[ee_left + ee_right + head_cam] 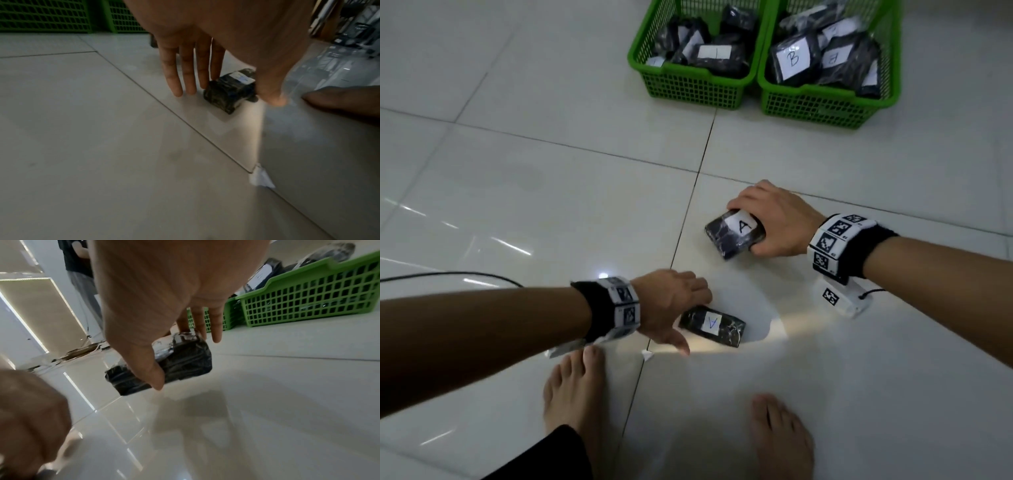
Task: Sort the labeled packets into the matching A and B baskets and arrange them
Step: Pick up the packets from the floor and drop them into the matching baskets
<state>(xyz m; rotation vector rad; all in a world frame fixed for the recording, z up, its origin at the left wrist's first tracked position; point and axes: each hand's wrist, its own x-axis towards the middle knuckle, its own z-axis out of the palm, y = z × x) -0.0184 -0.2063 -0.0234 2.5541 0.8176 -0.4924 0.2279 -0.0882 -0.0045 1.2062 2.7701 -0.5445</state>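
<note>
Both hands on floor "A" pkts (736, 236)

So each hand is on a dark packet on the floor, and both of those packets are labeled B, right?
Not quite. Each hand is on a dark packet on the floor, but both labels read A, not B. The head view shows it: the left hand is at one A packet and the right hand grips the other A packet.

Top edge is cropping both green baskets (693, 80); left basket's packet labels (714, 52) unreadable; right hand (774, 219) is covering its packet's (734, 236) far end.
</note>
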